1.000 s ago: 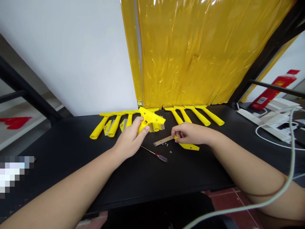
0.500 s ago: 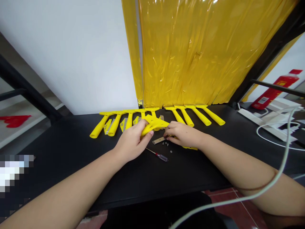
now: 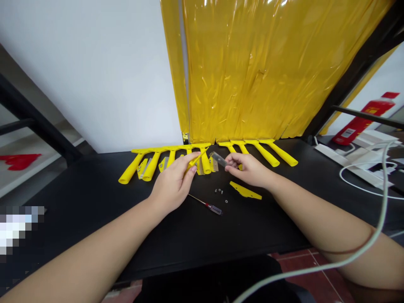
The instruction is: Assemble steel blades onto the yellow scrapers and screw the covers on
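Note:
Pinched in my left hand point(image 3: 170, 182) is a yellow plastic scraper handle point(image 3: 200, 158), turned nearly edge-on, with much of it hidden by my fingers. My right hand point(image 3: 248, 169) grips a flat metal blade point(image 3: 219, 159) by one end, its free end close to the handle's edge. Below my right hand, a yellow cover plate point(image 3: 245, 192) with small holes lies on the black table. Left of that plate are several small screws and nuts point(image 3: 221, 192). A screwdriver point(image 3: 214, 209) with a clear handle and red collar lies nearer to me.
More yellow scraper handles point(image 3: 128, 169) line the table's back edge, a second group point(image 3: 268, 154) to the right. Between the left ones lie cover plates and blades point(image 3: 142, 168). At the right are a power strip point(image 3: 350, 166), a red bottle point(image 3: 366, 120) and a pale cable point(image 3: 377, 210) crossing my right forearm.
My right hand has lifted the metal blade off the table toward the handle. The left hand has tilted the scraper handle edge-on. The cover plate now shows fully.

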Demonstrator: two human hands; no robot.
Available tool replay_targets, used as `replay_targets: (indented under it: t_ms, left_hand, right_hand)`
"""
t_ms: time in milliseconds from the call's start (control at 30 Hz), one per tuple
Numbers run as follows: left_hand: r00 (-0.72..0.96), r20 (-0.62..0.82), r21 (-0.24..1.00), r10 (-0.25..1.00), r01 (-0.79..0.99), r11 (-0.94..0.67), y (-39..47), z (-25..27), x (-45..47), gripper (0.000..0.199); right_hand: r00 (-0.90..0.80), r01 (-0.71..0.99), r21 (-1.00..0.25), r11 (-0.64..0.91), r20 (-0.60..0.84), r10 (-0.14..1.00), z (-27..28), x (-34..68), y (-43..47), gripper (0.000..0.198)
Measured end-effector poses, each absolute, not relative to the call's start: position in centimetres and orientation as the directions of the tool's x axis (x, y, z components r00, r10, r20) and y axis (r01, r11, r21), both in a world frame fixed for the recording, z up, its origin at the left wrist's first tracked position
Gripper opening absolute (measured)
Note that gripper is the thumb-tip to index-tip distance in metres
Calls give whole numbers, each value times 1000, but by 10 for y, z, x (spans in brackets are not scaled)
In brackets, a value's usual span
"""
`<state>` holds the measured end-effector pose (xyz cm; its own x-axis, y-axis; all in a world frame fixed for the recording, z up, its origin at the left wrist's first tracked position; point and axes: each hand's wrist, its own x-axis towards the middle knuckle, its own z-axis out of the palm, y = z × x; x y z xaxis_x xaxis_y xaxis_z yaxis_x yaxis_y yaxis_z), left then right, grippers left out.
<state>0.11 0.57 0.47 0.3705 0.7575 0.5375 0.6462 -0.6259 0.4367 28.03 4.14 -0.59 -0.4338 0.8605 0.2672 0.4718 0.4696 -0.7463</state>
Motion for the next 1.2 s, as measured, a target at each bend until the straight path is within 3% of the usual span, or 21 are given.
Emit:
replay_targets:
  t_ms: [133,333,900,1100,1200]
  left_hand:
    - [427,534,384,730,646,-659,9,1,0,39]
    - [508,487,388,711,604,-697,10,-1,0,36]
    - [545,440,337,714,637,-694,6,-2,4,39]
    - [543,433,338,719,642,-688,6,-2,4,39]
    - [544,432,332,719,646,-688,5,-2,4,39]
  right_hand:
    - [-386,184,-953,242,157,909,-12,280,46,26]
    - [-407,54,-996,77,48,912,-12,274,43,32]
    - [-470,58,-991,119,78,879,-9,274,39,30]
    - [-449,12,-1000,2,-4,894,-9,274,39,33]
    - [-448,11,-1000,22,15,894,-7,273,38,30]
